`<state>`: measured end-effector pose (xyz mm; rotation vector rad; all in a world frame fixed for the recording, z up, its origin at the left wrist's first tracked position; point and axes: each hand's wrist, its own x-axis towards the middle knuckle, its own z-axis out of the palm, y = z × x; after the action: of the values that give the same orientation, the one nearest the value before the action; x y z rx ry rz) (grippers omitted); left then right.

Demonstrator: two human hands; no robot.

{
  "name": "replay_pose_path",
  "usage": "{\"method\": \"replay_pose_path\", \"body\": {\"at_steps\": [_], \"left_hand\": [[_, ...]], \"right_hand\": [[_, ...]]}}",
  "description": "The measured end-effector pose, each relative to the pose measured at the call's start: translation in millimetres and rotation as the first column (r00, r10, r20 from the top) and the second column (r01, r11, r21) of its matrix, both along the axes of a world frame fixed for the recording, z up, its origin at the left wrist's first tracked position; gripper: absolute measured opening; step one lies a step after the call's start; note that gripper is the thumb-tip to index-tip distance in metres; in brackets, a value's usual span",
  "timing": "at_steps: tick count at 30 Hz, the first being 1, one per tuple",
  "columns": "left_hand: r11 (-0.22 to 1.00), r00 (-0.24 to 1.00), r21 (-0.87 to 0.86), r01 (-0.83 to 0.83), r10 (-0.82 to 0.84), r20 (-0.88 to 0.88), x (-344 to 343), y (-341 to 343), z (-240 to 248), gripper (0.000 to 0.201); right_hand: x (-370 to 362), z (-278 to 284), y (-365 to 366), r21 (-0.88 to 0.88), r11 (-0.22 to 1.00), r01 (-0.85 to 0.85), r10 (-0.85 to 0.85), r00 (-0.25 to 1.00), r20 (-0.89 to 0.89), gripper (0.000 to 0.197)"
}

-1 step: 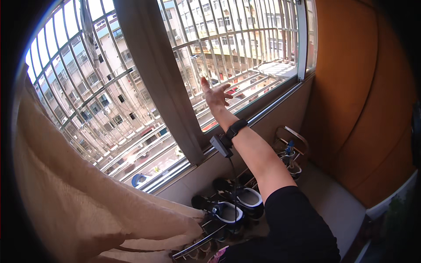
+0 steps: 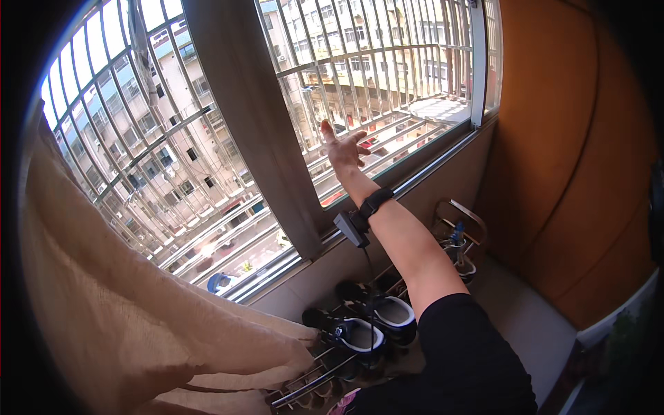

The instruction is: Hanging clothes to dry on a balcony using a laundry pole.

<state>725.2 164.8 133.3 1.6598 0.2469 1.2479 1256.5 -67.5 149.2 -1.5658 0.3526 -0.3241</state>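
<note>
My right hand (image 2: 343, 150) reaches out at the end of a stretched arm, in front of the window (image 2: 252, 131). Its thumb points up and its fingers are spread, with nothing held. Behind the hand stand the metal bars (image 2: 387, 83) of a window cage; whether glass lies between cannot be told. The thick grey-brown upright of the window frame is to the left of the hand. A black strap (image 2: 375, 202) circles my wrist, carrying a small dark box (image 2: 352, 229) with a cable hanging down. My left hand is out of view.
A beige curtain (image 2: 138, 297) hangs at the left. Below the sill, dark shoes with pale linings (image 2: 361, 335) sit on a metal rack (image 2: 308, 389). An orange-brown panel (image 2: 553, 124) rises at the right. Buildings (image 2: 152, 138) and a street lie beyond the bars.
My right hand and wrist have shifted very slightly to the right in the picture, and the view itself has moved a little. The fingers stay spread.
</note>
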Motion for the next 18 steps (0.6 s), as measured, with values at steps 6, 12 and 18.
{"method": "replay_pose_path", "body": {"at_steps": [6,12,18], "left_hand": [[1.0,0.999,-0.011,-0.027,0.027,-0.024,-18,0,7,0.039],[0.989,0.997,-0.131,-0.074,0.071,-0.029,-40,-14,14,0.028],[0.981,0.987,-0.124,-0.147,0.138,-0.081,-32,-42,29,0.035]], "right_hand": [[17,3,-41,-0.014,1.0,-0.002,0.002,0.999,0.038,0.13],[86,-13,-112,0.006,1.0,0.009,-0.01,0.986,0.165,0.135],[87,-2,-107,-0.228,0.923,0.311,-0.079,0.731,0.677,0.089]]}}
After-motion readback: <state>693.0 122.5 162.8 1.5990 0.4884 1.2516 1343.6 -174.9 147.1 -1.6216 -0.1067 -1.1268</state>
